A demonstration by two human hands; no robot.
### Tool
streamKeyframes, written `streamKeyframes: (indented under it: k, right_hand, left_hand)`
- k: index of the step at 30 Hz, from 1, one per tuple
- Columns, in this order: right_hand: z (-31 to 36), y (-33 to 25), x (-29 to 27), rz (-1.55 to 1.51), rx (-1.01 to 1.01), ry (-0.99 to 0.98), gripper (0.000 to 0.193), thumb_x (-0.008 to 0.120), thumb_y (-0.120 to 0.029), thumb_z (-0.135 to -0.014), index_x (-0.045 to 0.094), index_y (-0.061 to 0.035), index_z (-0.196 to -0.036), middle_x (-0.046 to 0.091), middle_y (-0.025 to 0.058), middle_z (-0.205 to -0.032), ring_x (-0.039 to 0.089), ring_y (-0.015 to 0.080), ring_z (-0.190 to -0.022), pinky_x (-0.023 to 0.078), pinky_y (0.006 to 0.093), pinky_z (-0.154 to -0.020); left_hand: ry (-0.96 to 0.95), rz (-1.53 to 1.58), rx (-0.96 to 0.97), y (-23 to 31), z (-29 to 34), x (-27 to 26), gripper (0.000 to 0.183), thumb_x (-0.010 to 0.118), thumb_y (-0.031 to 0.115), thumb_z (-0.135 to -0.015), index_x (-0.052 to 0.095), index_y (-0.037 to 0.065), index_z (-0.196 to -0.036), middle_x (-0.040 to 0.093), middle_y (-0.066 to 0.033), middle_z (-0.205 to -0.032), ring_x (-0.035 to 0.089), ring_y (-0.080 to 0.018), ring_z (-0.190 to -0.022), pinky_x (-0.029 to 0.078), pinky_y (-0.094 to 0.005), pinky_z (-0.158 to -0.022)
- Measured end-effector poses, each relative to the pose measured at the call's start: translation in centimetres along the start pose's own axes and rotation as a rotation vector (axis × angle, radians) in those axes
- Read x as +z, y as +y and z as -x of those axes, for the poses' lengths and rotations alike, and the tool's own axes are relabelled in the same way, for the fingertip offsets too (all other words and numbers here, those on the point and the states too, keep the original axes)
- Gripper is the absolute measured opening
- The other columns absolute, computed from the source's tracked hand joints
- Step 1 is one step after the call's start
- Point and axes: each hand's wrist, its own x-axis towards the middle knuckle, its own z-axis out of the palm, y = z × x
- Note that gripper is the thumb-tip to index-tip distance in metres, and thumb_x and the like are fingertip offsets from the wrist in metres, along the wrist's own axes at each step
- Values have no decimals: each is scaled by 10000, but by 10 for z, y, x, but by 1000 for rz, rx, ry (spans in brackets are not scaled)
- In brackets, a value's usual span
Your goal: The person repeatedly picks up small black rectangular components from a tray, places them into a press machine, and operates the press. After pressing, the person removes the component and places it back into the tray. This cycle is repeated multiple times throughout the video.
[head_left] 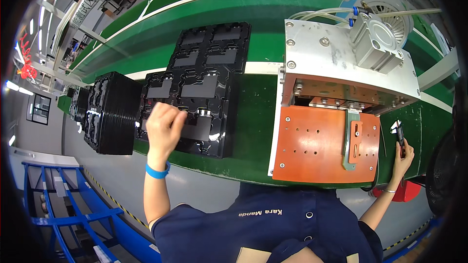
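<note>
My left hand (165,122) hovers with curled fingers over the near left pocket of a stack of black moulded trays (209,117) on the green belt. Its fingertips touch the top tray, and the hand hides whatever lies under them. A blue band circles that wrist. Far to the right, my right hand (402,158) grips a small dark hand tool (399,134) with a pale tip. It holds the tool upright just right of the orange plate (317,141).
A metal fixture (336,63) with a pneumatic cylinder (378,39) and clear hoses stands over the orange plate. A further black tray (212,46) lies beyond the stack. More black trays (114,112) stand on edge at the left. A blue frame (63,209) sits below left.
</note>
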Motion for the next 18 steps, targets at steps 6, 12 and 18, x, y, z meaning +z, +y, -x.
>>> streamKeyframes:
  k: [6, 12, 18]
  right_hand:
    - [-1, -5, -2, -57, 98, 30, 385, 748, -220, -858, 679, -110, -1221, 582, 41, -934, 533, 186, -921, 433, 330, -841]
    - [-10, -66, -32, -268, 121, 143, 278, 716, -100, -871, 702, -47, -1144, 625, 58, -952, 587, 171, -889, 467, 302, -836]
    - [-26, -182, -70, -460, -128, 122, 56, 714, 23, -789, 700, 5, -840, 670, 78, -815, 606, 193, -800, 468, 302, -740]
  left_hand:
    - [-172, -50, -15, 21, 3, 5, 421, 866, 334, -626, 544, 64, -649, 479, -47, -676, 470, -252, -687, 410, -366, -583]
    - [-97, 76, -60, 9, 7, 3, 501, 865, 310, -595, 460, 17, -552, 420, -73, -645, 412, -281, -672, 320, -389, -591]
    - [-98, 288, 21, 144, -24, 20, 554, 856, 428, -627, 451, 58, -549, 482, -76, -574, 494, -280, -547, 358, -368, -548]
